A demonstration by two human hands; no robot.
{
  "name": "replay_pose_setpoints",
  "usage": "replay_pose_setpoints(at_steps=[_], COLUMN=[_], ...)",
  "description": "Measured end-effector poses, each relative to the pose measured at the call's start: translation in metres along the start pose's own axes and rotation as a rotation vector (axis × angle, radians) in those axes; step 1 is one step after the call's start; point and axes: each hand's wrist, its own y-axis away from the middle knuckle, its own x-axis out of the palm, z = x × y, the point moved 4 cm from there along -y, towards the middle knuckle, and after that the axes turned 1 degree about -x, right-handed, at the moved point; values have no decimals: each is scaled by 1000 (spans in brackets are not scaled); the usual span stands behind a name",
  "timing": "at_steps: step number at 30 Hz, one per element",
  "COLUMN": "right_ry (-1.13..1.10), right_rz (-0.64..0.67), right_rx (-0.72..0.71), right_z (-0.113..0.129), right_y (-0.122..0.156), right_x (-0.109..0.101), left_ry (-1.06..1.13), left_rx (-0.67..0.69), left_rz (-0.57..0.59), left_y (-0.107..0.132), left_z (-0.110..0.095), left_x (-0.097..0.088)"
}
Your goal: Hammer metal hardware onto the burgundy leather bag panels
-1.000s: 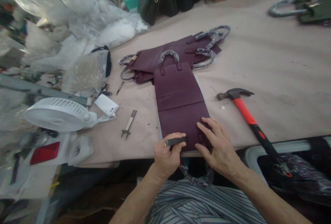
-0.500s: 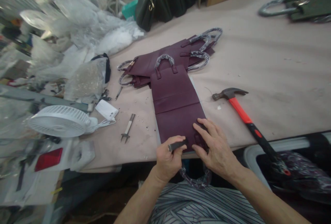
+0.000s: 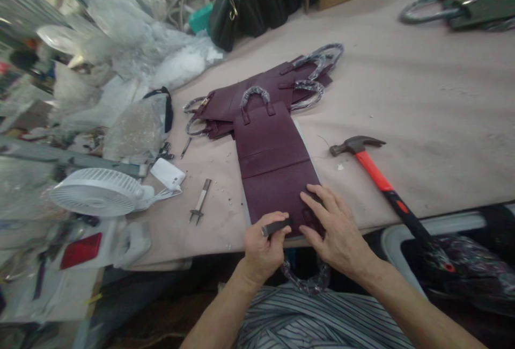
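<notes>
A flat maroon leather bag panel lies on the table with a wrapped handle at its far end and another handle hanging over the near edge. My left hand is closed around a short dark metal tool, held at the panel's near edge. My right hand rests with fingers spread on the panel's near right corner, pressing it flat. Behind it lies a stack of more maroon panels with wrapped handles.
A hammer with a red and black handle lies right of the panel. A small forked tool, a white charger and a white fan sit left. Plastic bags, black bags and a green bag lie farther back.
My hands stay on the panel's near edge. The left hand has turned the metal tool slightly, and the view has shifted a little.
</notes>
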Motion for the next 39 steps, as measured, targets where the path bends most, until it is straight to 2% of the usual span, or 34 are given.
replay_pose_setpoints(at_steps=[11, 17, 23, 26, 29, 32, 34, 36, 39], right_ry=[12, 16, 2, -45, -14, 197, 349, 447, 494], right_rz=[9, -13, -24, -27, -155, -287, -254, -165, -53], right_rx=[-3, -4, -4, -42, -16, 74, 156, 240, 317], right_z=[-2, -3, -4, -7, -23, -52, -74, -93, -106], right_y=[1, 2, 2, 0, 2, 13, 22, 31, 35], right_x=[2, 3, 5, -3, -27, -56, -69, -76, -81], left_ry=[-84, -89, -129, -167, -160, -126, -112, -111, -116], left_rx=[113, 109, 127, 107, 87, 120, 134, 130, 109], left_rz=[15, -17, 25, 49, 62, 37, 21, 22, 41], left_y=[-2, 0, -6, -9, -10, -7, -5, -5, -6], left_z=[-4, -3, -6, -7, -5, -2, 0, 2, 1], left_x=[9, 9, 11, 13, 14, 13, 13, 13, 14])
